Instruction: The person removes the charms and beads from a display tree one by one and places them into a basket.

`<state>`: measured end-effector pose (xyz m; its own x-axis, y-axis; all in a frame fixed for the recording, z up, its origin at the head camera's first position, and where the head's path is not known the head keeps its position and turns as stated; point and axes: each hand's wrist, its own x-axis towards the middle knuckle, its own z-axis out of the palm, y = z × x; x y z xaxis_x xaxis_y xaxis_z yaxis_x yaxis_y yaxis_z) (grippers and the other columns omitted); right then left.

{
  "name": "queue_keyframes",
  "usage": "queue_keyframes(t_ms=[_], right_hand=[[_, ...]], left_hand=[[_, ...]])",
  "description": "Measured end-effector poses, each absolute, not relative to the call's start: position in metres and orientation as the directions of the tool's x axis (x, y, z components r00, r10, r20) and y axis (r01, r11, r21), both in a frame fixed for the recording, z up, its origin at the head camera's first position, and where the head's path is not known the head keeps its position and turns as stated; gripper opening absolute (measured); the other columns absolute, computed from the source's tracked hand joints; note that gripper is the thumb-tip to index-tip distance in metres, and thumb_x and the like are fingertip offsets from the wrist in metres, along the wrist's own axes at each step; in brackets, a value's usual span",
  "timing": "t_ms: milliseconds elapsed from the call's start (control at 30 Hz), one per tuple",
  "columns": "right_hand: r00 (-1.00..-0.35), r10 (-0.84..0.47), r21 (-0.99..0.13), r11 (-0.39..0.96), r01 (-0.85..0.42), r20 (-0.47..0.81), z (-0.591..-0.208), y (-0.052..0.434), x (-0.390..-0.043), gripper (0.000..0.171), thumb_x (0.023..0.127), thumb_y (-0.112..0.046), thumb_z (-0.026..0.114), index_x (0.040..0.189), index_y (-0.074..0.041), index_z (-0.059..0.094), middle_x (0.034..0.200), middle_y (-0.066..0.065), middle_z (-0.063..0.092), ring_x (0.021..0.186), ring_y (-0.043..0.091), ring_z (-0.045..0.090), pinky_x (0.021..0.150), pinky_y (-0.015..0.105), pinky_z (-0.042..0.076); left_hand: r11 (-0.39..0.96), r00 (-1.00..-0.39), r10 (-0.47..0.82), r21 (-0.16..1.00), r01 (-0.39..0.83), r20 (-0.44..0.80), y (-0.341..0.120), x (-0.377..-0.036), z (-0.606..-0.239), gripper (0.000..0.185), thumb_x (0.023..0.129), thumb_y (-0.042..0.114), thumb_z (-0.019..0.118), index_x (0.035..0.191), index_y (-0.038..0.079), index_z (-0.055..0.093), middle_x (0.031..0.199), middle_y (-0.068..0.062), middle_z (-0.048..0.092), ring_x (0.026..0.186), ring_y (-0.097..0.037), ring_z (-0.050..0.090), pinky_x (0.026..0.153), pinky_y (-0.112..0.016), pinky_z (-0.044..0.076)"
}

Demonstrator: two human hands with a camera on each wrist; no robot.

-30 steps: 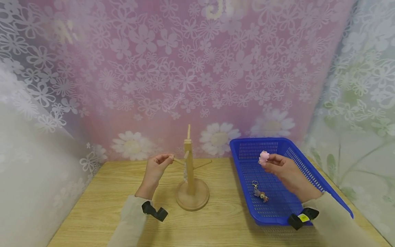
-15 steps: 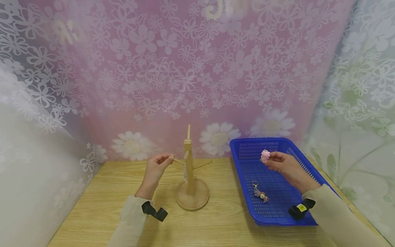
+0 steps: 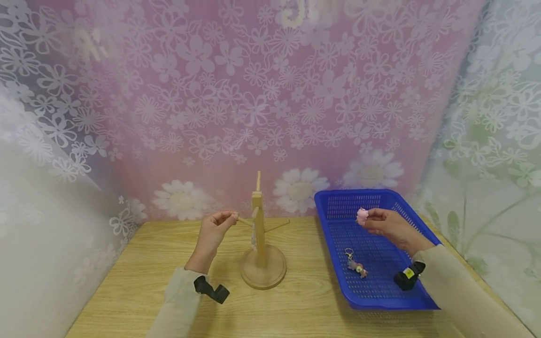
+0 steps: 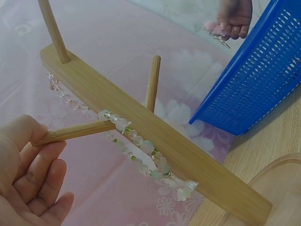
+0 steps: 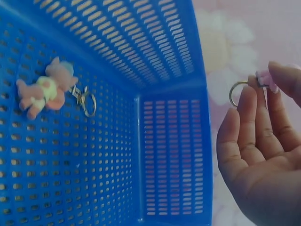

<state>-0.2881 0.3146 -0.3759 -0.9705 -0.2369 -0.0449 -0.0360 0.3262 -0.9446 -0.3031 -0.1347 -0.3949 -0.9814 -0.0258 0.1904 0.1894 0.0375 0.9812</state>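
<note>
A side peg point(image 4: 77, 131) of the wooden stand point(image 3: 262, 244) is pinched by the left hand point(image 3: 214, 230), with a bead string point(image 4: 136, 146) draped right there on the post. Over the blue basket point(image 3: 338, 206), a pink keychain point(image 3: 362, 216) is pinched by the right hand point(image 3: 386, 226). Another keychain point(image 3: 356, 265) is lying on the basket floor.

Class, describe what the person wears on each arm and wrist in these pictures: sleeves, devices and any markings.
Both arms wear long, pale cream sleeves reaching the wrists. The left hand is bare, with a small black device strapped at the left wrist. The right hand is bare too; its black wrist device carries a small yellow label. No rings, gloves or cables show.
</note>
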Motion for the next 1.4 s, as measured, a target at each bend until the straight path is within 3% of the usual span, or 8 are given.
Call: queue_keyframes(t_ms=[233, 400, 600, 767, 900, 1233, 1400], right_hand=[[-0.960, -0.260, -0.947, 0.321, 0.011, -0.099, -0.383, 0.320, -0.295, 0.041, 0.092, -0.017, 0.063, 0.119, 0.009, 0.044, 0.110, 0.001, 0.062, 0.093, 0.004, 0.062, 0.085, 0.033, 0.049], [-0.955, -0.269, -0.933, 0.359, 0.023, -0.127, -0.390, 0.322, -0.302, 0.050, 0.090, -0.019, 0.065, 0.124, 0.010, 0.042, 0.115, 0.009, 0.061, 0.097, 0.009, 0.061, 0.087, 0.037, 0.048], [-0.960, -0.251, -0.895, 0.446, 0.000, -0.126, -0.402, 0.321, -0.309, 0.045, 0.088, -0.022, 0.067, 0.119, 0.008, 0.052, 0.111, 0.011, 0.064, 0.094, 0.012, 0.062, 0.089, 0.046, 0.047], [-0.955, -0.262, -0.867, 0.498, -0.010, -0.140, -0.412, 0.322, -0.311, 0.039, 0.088, -0.021, 0.068, 0.113, 0.006, 0.056, 0.110, 0.015, 0.065, 0.100, 0.025, 0.061, 0.090, 0.051, 0.046], [-0.947, -0.279, -0.859, 0.513, -0.007, -0.159, -0.417, 0.323, -0.312, 0.037, 0.088, -0.019, 0.067, 0.111, 0.007, 0.057, 0.109, 0.016, 0.064, 0.104, 0.032, 0.059, 0.090, 0.051, 0.046], [-0.920, -0.321, -0.823, 0.568, 0.003, -0.225, -0.427, 0.324, -0.312, 0.025, 0.087, -0.013, 0.063, 0.104, 0.005, 0.059, 0.099, 0.007, 0.065, 0.089, 0.019, 0.057, 0.076, 0.041, 0.048], [-0.919, -0.299, -0.794, 0.607, 0.023, -0.255, -0.428, 0.325, -0.310, 0.025, 0.087, -0.013, 0.063, 0.104, 0.005, 0.059, 0.100, 0.007, 0.065, 0.090, 0.018, 0.058, 0.078, 0.043, 0.049]], left_hand=[[0.030, -0.978, -0.021, 0.978, 0.208, 0.208, -0.135, -0.304, -0.395, 0.019, 0.088, 0.014, 0.067, 0.097, -0.003, 0.068, 0.084, 0.006, 0.067, 0.084, -0.011, 0.061, 0.091, -0.039, 0.046], [0.029, -0.978, -0.018, 0.977, 0.210, 0.210, -0.135, -0.304, -0.395, 0.020, 0.088, 0.014, 0.067, 0.097, -0.004, 0.068, 0.086, 0.005, 0.067, 0.085, -0.011, 0.061, 0.094, -0.044, 0.044], [0.019, -0.978, -0.021, 0.979, 0.205, 0.205, -0.135, -0.304, -0.395, 0.019, 0.088, 0.011, 0.067, 0.098, -0.005, 0.067, 0.086, 0.005, 0.067, 0.086, -0.012, 0.061, 0.091, -0.038, 0.046], [0.017, -0.979, -0.017, 0.979, 0.203, 0.203, -0.135, -0.304, -0.396, 0.019, 0.088, 0.012, 0.067, 0.098, -0.005, 0.068, 0.087, 0.004, 0.067, 0.088, -0.016, 0.061, 0.092, -0.041, 0.045], [0.022, -0.980, -0.025, 0.980, 0.197, 0.198, -0.135, -0.305, -0.396, 0.018, 0.088, 0.012, 0.067, 0.097, -0.004, 0.068, 0.086, 0.005, 0.067, 0.088, -0.015, 0.061, 0.088, -0.034, 0.046], [0.014, -0.978, -0.031, 0.979, 0.206, 0.206, -0.134, -0.305, -0.396, 0.020, 0.088, 0.013, 0.067, 0.098, -0.005, 0.067, 0.082, 0.005, 0.066, 0.084, -0.013, 0.061, 0.088, -0.033, 0.046], [0.004, -0.979, -0.028, 0.979, 0.204, 0.204, -0.134, -0.304, -0.397, 0.021, 0.088, 0.012, 0.066, 0.098, -0.006, 0.067, 0.084, 0.005, 0.067, 0.085, -0.013, 0.061, 0.088, -0.034, 0.046]])
